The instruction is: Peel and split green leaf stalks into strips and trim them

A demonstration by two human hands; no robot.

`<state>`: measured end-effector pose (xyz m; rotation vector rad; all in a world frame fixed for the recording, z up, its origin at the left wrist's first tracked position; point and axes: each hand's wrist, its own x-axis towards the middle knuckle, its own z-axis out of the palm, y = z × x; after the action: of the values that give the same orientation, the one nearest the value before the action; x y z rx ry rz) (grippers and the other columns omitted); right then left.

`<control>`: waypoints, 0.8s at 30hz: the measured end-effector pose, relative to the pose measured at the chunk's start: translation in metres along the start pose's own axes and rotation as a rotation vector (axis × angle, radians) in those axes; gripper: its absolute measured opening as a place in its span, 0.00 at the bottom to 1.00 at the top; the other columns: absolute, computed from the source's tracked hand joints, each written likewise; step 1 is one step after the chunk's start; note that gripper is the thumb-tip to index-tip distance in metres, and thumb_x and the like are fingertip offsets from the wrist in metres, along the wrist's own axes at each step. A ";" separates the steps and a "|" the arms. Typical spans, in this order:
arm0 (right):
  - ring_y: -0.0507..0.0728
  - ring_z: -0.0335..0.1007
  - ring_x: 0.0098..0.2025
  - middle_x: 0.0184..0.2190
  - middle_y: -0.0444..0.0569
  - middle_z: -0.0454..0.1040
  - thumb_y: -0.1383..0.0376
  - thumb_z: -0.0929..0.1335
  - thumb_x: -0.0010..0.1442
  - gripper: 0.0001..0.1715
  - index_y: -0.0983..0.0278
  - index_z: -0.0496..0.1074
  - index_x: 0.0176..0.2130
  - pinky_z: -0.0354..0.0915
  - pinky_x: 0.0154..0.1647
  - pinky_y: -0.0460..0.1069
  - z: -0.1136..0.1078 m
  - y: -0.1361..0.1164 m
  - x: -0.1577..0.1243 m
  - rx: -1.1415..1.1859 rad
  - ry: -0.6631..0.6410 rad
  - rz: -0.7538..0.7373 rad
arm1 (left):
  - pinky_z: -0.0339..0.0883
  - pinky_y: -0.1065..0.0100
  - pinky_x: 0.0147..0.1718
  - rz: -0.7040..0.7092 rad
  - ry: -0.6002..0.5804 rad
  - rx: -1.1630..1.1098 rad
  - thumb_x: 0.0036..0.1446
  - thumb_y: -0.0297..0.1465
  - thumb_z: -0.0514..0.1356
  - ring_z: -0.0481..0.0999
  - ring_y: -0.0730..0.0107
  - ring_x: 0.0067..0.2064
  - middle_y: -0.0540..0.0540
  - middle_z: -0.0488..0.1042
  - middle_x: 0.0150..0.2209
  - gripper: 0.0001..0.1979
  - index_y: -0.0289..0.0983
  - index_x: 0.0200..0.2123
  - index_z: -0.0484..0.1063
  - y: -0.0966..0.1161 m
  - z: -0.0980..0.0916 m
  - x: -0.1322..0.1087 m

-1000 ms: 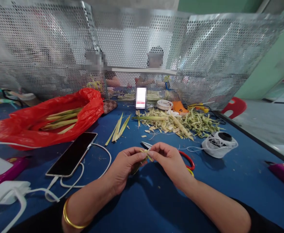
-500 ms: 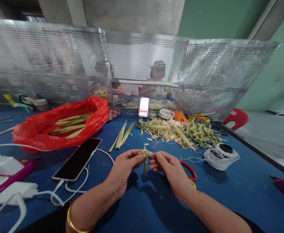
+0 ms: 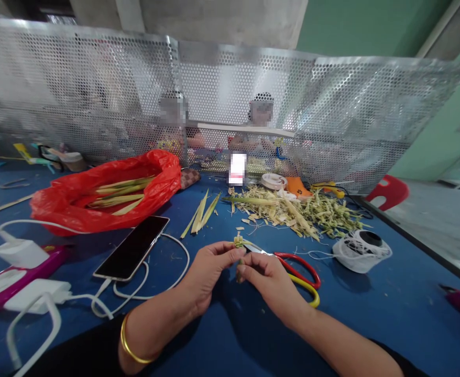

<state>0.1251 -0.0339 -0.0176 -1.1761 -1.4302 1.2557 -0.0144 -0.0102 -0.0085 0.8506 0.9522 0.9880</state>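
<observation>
Between both hands is a small woven piece of pale green leaf strips (image 3: 238, 241), held above the blue table. My left hand (image 3: 215, 262) pinches it between thumb and forefinger. My right hand (image 3: 263, 272) has its fingers closed on the lower, darker end of the same piece; the fingertips partly cover it. Scissors (image 3: 298, 257) with one red and one yellow handle lie just beyond and beside my right hand, blades pointing left behind the fingers. Several loose leaf strips (image 3: 200, 212) rest farther back on the table.
On the left are a red plastic bag (image 3: 57, 209) of leaves, a phone (image 3: 133, 248), white chargers (image 3: 37, 296) and cables. A pile of leaf scraps (image 3: 293, 212), a tape roll (image 3: 274, 181) and a netted thread spool (image 3: 361, 251) stand right. A perforated metal screen (image 3: 230, 78) rises behind; people sit beyond.
My right hand has shifted from the side of the woven piece to its lower end. The view has tilted slightly, and more of the scissors shows.
</observation>
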 end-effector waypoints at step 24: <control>0.51 0.65 0.26 0.20 0.44 0.70 0.60 0.71 0.50 0.13 0.66 0.69 0.22 0.60 0.33 0.48 0.002 -0.005 -0.005 0.269 -0.138 0.164 | 0.60 0.71 0.30 0.053 0.034 0.016 0.41 0.36 0.70 0.67 0.74 0.29 0.50 0.71 0.24 0.12 0.34 0.25 0.75 0.000 -0.003 0.008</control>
<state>0.1238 -0.0390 -0.0125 -1.0552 -1.2331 1.6148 -0.0151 -0.0027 -0.0114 0.8784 0.9717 1.0452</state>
